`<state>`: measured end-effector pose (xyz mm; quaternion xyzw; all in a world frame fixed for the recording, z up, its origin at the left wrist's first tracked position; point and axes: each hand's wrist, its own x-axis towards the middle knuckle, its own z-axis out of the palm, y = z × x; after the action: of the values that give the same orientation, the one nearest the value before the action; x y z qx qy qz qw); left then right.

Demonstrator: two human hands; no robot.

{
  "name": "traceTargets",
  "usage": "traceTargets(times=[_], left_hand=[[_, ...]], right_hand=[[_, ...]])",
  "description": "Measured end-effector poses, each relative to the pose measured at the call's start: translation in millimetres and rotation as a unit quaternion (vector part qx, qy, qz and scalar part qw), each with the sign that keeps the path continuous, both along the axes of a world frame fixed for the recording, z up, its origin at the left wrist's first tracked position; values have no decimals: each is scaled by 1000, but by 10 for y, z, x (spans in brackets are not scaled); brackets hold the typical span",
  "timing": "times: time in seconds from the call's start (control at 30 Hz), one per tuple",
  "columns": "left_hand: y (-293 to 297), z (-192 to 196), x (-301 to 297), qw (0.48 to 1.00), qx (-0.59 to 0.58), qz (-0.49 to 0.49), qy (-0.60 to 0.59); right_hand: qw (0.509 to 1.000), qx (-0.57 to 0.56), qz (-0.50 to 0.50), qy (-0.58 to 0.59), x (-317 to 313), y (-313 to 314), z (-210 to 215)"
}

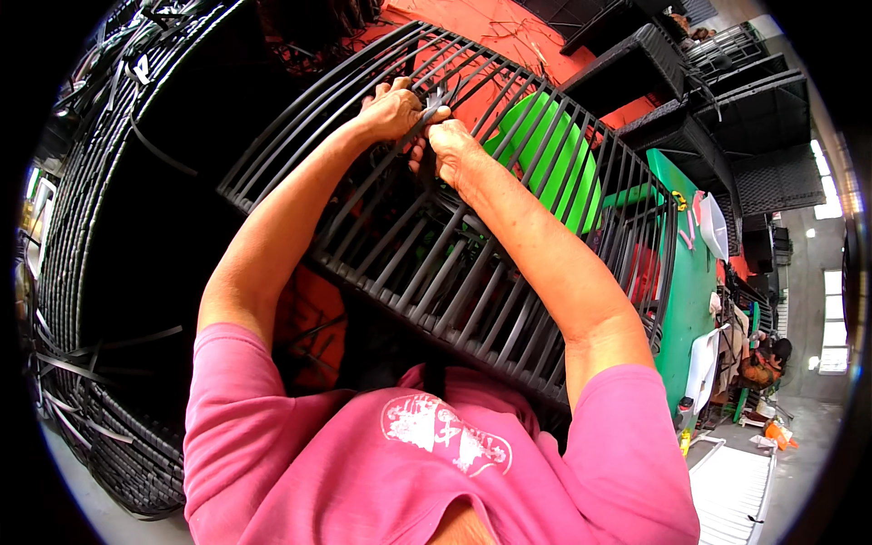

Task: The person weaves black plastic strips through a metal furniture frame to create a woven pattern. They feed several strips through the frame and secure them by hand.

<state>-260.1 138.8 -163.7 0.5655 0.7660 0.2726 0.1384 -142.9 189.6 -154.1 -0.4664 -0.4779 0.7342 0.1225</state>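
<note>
A frame of closely spaced black slats (436, 291) slants across in front of me, partly wound with dark strip. My left hand (391, 111) lies at the slats near the upper middle, its fingers bent around a dark grey flat strip (438, 102). Close beside it, my right hand (451, 150) is closed with the thumb against the same strip, and the two hands nearly touch. Some fingertips are hidden behind the slats and the strip.
Through the slats shows a bright green round seat (549, 154). A green table (690, 282) stands to the right with a white bowl (713, 225) on it. Tall black woven furniture (763, 127) is stacked at the upper right. Bundled black strips (68, 254) fill the left.
</note>
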Motion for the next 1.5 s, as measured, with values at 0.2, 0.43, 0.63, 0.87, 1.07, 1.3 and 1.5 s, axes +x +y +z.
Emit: traceTargets(times=[0.2,0.43,0.63,0.87,1.07,1.3,1.5], left_hand=[[71,-105,-71,961,100,-24,-256],[129,-307,-140,926,85,42,-364],[-261,248,105,884,164,8,-438],[-477,437,-26,893,349,18,-283],[-472,721,-147,931,249,-57,-260],[1,255,-527,965,224,-132,-42],[142,-76,-560,998,48,-33,33]], right_hand=[[987,27,156,-8,63,18,134],[977,82,197,-8,110,-112,201],[954,141,259,43,296,29,269],[720,665,191,47,146,-3,879],[902,201,313,220,-49,-61,633],[971,49,111,206,-199,-67,170],[991,-24,-41,122,-312,-6,91]])
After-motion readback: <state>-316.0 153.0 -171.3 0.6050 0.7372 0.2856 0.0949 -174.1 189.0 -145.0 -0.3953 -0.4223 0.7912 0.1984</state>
